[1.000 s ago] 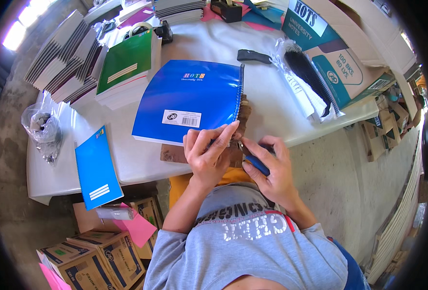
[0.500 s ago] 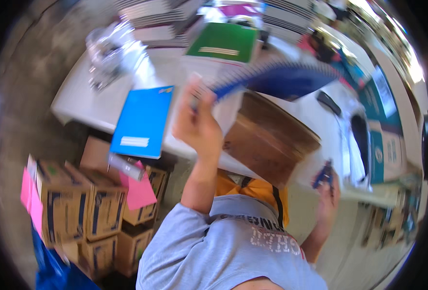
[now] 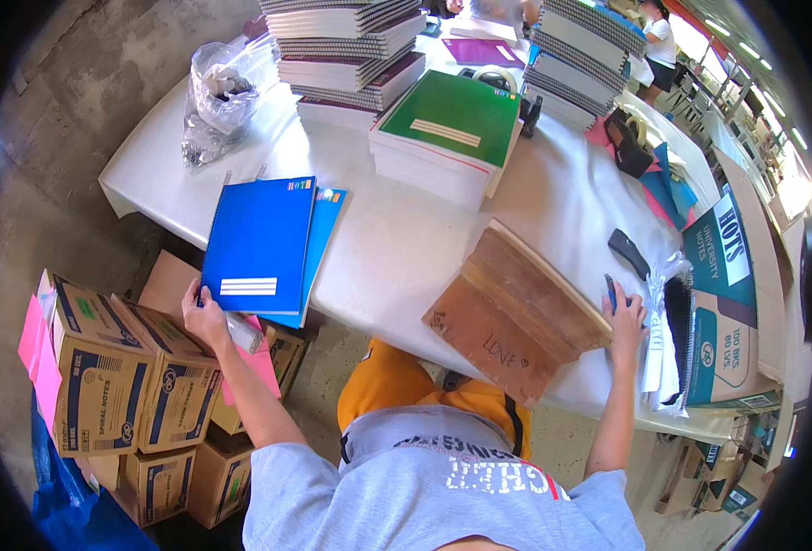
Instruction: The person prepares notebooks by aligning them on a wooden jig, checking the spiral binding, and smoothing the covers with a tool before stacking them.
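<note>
My left hand (image 3: 206,317) grips the lower left corner of a dark blue spiral notebook (image 3: 259,234). That notebook lies over a lighter blue notebook (image 3: 325,243), whose right edge shows, at the table's left front edge. Thin coil ends stick up past its top. My right hand (image 3: 624,321) rests on the table at the right, closed around a small blue-handled tool (image 3: 611,292) that looks like pliers. Just left of that hand is a brown wooden board (image 3: 516,317) with a raised ledge, reaching over the table's front edge.
Stacked green notebooks (image 3: 452,119) stand mid-table, with spiral notebook piles (image 3: 341,55) behind. A clear plastic bag (image 3: 218,110) sits at the left. Cardboard boxes (image 3: 103,386) fill the lower left. A black tool (image 3: 628,253) and an open carton (image 3: 732,303) are at the right.
My left hand has swung the dark blue notebook down and left from above the table onto the lighter blue one. My right hand has moved up onto the table beside the board, holding the blue-handled tool.
</note>
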`<state>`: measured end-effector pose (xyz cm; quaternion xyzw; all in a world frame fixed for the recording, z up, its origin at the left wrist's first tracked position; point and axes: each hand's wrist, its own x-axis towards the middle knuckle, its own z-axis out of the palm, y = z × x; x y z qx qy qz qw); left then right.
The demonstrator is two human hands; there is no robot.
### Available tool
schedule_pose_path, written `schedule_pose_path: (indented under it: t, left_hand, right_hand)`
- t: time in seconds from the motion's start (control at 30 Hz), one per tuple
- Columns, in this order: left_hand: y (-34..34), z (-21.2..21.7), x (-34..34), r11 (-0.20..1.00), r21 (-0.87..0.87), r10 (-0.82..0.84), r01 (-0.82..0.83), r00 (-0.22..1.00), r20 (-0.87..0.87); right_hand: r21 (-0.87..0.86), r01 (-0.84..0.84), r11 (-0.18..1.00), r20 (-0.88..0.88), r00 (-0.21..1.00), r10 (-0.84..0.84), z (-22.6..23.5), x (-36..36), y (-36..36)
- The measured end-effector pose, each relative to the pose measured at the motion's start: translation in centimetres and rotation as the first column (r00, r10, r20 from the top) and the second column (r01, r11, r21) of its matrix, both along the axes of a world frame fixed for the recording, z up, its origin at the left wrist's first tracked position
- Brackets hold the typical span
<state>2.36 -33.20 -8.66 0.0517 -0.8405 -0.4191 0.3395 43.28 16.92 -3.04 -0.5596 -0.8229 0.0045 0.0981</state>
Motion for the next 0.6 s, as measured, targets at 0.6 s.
schedule_pose_path:
  t: [0.6]
  left_hand:
    - [32.1, 9.6, -2.3, 0.571, -0.262, -0.733, 0.778, 0.627, 0.263]
  right_hand:
    - [-0.799, -0.526, 0.292, -0.6, 0.731, -0.324, 5.4, -29.4, 8.8]
